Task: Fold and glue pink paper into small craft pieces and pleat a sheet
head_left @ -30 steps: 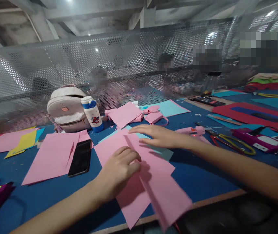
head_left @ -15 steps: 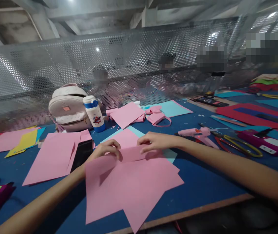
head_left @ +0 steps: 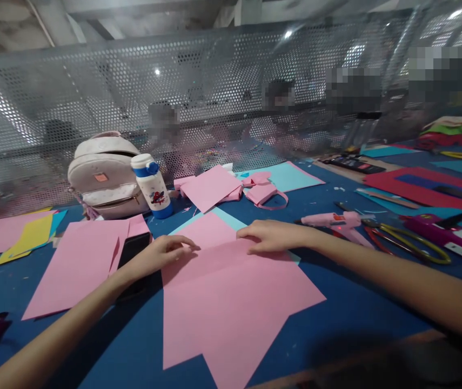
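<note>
A pink paper sheet [head_left: 218, 302] lies on top of other pink sheets on the table in front of me, their corners sticking out at angles. A faint crease runs across its far part. My left hand [head_left: 169, 251] rests at its far left edge, fingers stretched out. On the far right part lies my right hand [head_left: 273, 236], its thumb and fingers apart and touching the paper. Light blue paper [head_left: 229, 218] peeks out from beneath the stack. My left forearm passes over a black phone [head_left: 135, 246].
A white backpack [head_left: 107, 178] and a bottle [head_left: 152, 189] stand at the back left. Pink sheets [head_left: 77, 259] lie to the left. On the right are a pink glue gun [head_left: 334, 220], scissors [head_left: 413, 240] and a purple device [head_left: 449, 235]. A perforated metal screen [head_left: 214, 92] rises behind.
The sheet's far edge, folded up and held between my hands before, now lies down flat. My left fingers have straightened, and my right hand has loosened. The sheet has shifted right in view.
</note>
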`<state>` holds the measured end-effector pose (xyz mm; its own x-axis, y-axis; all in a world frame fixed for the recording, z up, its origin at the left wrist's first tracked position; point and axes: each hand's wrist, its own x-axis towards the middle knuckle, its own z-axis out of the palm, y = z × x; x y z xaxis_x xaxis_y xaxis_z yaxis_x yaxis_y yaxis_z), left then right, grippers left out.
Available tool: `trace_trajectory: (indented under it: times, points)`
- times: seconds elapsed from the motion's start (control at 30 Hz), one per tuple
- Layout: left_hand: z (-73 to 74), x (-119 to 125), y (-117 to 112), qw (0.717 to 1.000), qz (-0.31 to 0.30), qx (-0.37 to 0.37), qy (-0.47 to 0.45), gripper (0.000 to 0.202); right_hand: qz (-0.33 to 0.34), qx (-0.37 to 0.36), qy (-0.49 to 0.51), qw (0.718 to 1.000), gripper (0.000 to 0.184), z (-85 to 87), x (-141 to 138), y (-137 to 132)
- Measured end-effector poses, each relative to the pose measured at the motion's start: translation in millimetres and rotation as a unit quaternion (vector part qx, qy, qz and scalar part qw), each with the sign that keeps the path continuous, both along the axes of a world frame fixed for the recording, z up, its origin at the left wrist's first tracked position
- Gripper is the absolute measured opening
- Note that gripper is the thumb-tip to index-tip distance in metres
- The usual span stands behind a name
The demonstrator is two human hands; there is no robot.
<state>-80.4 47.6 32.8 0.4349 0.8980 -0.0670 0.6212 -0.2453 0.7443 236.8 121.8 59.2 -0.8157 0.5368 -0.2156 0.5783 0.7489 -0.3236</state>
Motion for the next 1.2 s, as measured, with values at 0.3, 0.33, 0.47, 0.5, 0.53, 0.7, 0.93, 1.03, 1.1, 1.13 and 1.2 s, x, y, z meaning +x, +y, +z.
trace_trajectory:
  times: [0.3, 0.33, 0.47, 0.5, 0.53, 0.7, 0.93, 1.03, 1.1, 1.13, 1.2]
  points:
    - [-7.8, -4.8, -16.9, 0.996, 0.020, 0.032, 0.084, 0.037, -0.023, 0.048, -0.047, 0.997, 0.028, -2.9, -3.6, -3.2]
    - [-6.7, -5.8, -17.7, 0.995, 0.021, 0.032, 0.088, 0.037, -0.025, 0.046, -0.048, 0.997, 0.028, -2.9, -4.0, -3.8]
    - [-3.8, -9.8, -16.8, 0.995, 0.016, 0.023, 0.100, 0.039, -0.034, 0.047, -0.044, 0.997, 0.030, -1.7, -7.0, -6.2]
    - [-3.6, -10.8, -15.6, 0.994, 0.013, 0.019, 0.103, 0.041, -0.038, 0.048, -0.046, 0.997, 0.031, -1.6, -7.9, -6.6]
    - [-3.5, -11.8, -14.1, 0.994, 0.008, 0.016, 0.106, 0.041, -0.042, 0.047, -0.047, 0.997, 0.032, -1.8, -8.7, -6.7]
    - [0.4, -10.6, -8.2, 0.991, -0.018, 0.010, 0.135, 0.028, -0.043, 0.044, -0.040, 0.997, 0.031, -6.3, -10.2, -3.9]
    - [10.7, 20.7, -8.9, 0.976, -0.025, 0.043, 0.211, 0.029, -0.013, 0.072, -0.035, 0.997, 0.011, 0.4, -21.0, -11.2]
    - [9.7, 32.7, -10.2, 0.966, -0.020, 0.071, 0.247, 0.043, 0.003, 0.070, -0.028, 0.997, 0.006, 2.8, -27.4, -19.1]
    - [7.7, 37.6, -13.1, 0.958, -0.016, 0.094, 0.272, 0.041, 0.005, 0.074, -0.023, 0.997, 0.008, 1.8, -29.2, -24.0]
    - [6.6, 39.6, -15.7, 0.953, -0.015, 0.107, 0.284, 0.032, 0.005, 0.079, -0.021, 0.997, 0.009, 0.7, -29.4, -26.4]
    - [4.8, 43.7, -23.1, 0.943, -0.014, 0.133, 0.306, 0.011, 0.003, 0.092, -0.017, 0.996, 0.010, -1.3, -28.9, -31.3]
